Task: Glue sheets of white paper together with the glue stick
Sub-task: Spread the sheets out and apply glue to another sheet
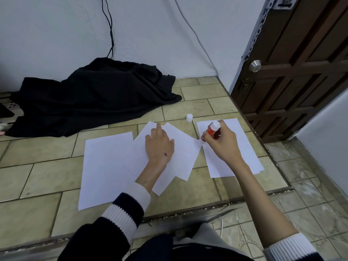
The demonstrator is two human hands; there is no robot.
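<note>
On the tiled floor in front of me, my right hand (221, 143) is my grip on the glue stick (211, 130): fingers curled round its red barrel, white base end up and away from me, glue end angled down and to my left. That tip sits right at the pointed corner of the angled sheet (180, 147), where it meets the left edge of the right-hand stack of paper (243, 146); whether it is actually touching the paper I cannot tell. My left hand (160, 146) lies flat, fingers spread and straight, pressing down the overlapping sheets in the middle, with another large sheet (105, 166) tucked partly under them to the left. The white cap (189, 117) stands on the tile just beyond the papers, apart from both hands. What matters for the next stroke, as I judge it, is that the corner lies just left of and below my right hand, and the sheet's edge runs back from there towards me and to the left, so the glue should follow that line. My left hand is nearer the sheet's middle and pins it; the far corner is free and could lift or crease if I drag too hard.
</note>
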